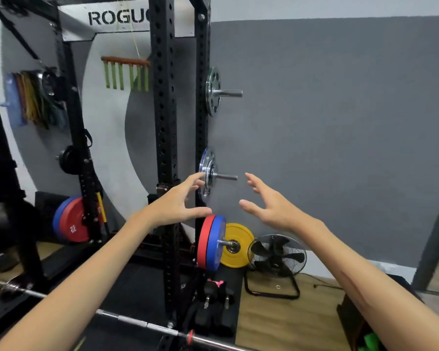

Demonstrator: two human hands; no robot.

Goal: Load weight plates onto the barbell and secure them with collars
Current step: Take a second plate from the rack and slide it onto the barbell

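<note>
Beside the black rack [164, 122], a red plate [205, 240] and blue plate [216, 243] are showing; behind them, a yellow plate [238, 245].

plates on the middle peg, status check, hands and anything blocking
Both hands open, left, right, flanking the plates. Nothing gripped. Peg end bare, nothing blocking.

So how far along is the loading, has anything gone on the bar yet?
Nothing looks done: the visible part of the barbell near the bottom shows no plates or collar. In hand: nothing yet. Both the left hand and right hand reach open toward the small plates on the rack's middle peg. Left: take plates, slide them on, fit collars.
</note>
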